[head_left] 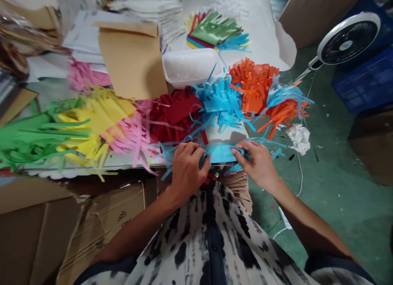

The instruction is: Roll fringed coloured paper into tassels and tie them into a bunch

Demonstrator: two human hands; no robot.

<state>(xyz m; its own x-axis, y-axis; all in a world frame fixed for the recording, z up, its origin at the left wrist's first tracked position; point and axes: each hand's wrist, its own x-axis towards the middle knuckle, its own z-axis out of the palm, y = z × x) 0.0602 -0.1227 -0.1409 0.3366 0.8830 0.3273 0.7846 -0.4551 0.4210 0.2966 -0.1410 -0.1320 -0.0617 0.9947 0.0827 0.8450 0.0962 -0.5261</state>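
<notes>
On the table (50, 88), fringes lie mostly grouped by colour, probably for sorting: from the blue strip (222, 153), green fringe (37, 129) at nine o'clock, yellow fringe (107, 107) at ten, orange fringe (254, 86) at one. The strip spans the near edge, within easy reach. The left hand (188, 162) and right hand (258, 160) pinch its opposite ends, apparently to hold it straight.

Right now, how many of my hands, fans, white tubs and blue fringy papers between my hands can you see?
Hands: 2 (left hand, right hand)
Fan: 1
White tub: 1
Blue fringy paper between your hands: 1
Total: 5
</notes>
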